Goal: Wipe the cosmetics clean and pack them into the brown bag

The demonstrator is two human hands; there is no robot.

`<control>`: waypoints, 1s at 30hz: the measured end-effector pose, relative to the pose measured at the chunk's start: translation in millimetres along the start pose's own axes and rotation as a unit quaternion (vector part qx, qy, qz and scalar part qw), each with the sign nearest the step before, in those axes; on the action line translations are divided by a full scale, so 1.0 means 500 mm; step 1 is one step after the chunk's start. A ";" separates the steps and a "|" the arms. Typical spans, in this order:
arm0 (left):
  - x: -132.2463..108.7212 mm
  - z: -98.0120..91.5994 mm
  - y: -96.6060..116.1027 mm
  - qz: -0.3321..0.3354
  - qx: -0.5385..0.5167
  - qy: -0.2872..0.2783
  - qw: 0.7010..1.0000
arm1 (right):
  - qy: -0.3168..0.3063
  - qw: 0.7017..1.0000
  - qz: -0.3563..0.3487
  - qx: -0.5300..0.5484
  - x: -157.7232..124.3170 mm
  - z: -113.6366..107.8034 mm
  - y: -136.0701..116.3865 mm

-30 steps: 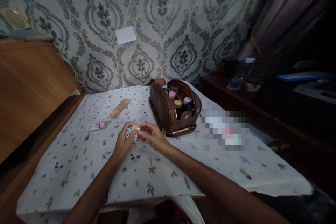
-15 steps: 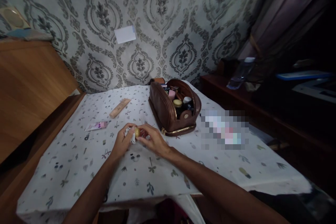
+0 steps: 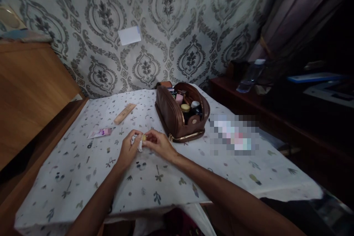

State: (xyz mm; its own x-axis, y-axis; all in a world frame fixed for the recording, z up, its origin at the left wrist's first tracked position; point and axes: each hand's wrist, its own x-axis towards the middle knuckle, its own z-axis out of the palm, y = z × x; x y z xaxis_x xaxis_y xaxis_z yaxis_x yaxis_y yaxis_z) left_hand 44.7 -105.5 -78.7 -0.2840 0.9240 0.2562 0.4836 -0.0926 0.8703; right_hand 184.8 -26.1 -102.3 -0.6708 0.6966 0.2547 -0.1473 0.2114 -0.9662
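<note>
Over the near middle of the table, my left hand (image 3: 128, 150) is closed on a crumpled white wipe or cloth (image 3: 139, 146). My right hand (image 3: 162, 146) pinches a small gold-coloured container (image 3: 143, 138), and the wipe presses against its left side. Fingers cover most of the container, so its full shape is hidden. Just beyond my right hand stands an unzipped brown cosmetic bag (image 3: 171, 112), with jars, a gold lid (image 3: 185, 108) and other small items inside. To the left lie a beige tube (image 3: 124, 114) and a pink-and-white tube (image 3: 100, 132).
A patterned white cloth (image 3: 157, 195) covers the table. Right of the bag is a blurred-out item (image 3: 233, 132). A clear bottle (image 3: 251, 76) stands on the dark red ledge at right. A wooden panel (image 3: 35, 96) borders the left, and patterned wallpaper (image 3: 166, 3) rises behind.
The view has shifted slightly. My right fingers have closed further over the gold-coloured container, so less of it shows. Both hands stay together in nearly the same place.
</note>
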 end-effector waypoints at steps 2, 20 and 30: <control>0.002 -0.002 -0.002 -0.015 -0.007 -0.007 1.000 | 0.008 0.997 -0.043 -0.059 -0.004 -0.001 -0.005; -0.002 -0.003 0.012 -0.035 0.051 0.013 0.998 | 0.014 0.997 0.020 -0.074 -0.002 0.004 0.008; -0.001 -0.007 0.015 -0.210 -0.022 0.006 0.977 | -0.025 0.975 -0.109 -0.192 -0.018 -0.007 -0.016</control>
State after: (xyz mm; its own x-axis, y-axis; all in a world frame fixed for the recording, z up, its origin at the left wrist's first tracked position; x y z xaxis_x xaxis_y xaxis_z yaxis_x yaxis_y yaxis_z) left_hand 45.6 -108.0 -70.7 -0.4591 0.8796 -0.1242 0.2854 0.2784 0.9171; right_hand 194.5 -31.9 -96.9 -0.6901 0.5745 0.4402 -0.0135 0.5980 -0.8014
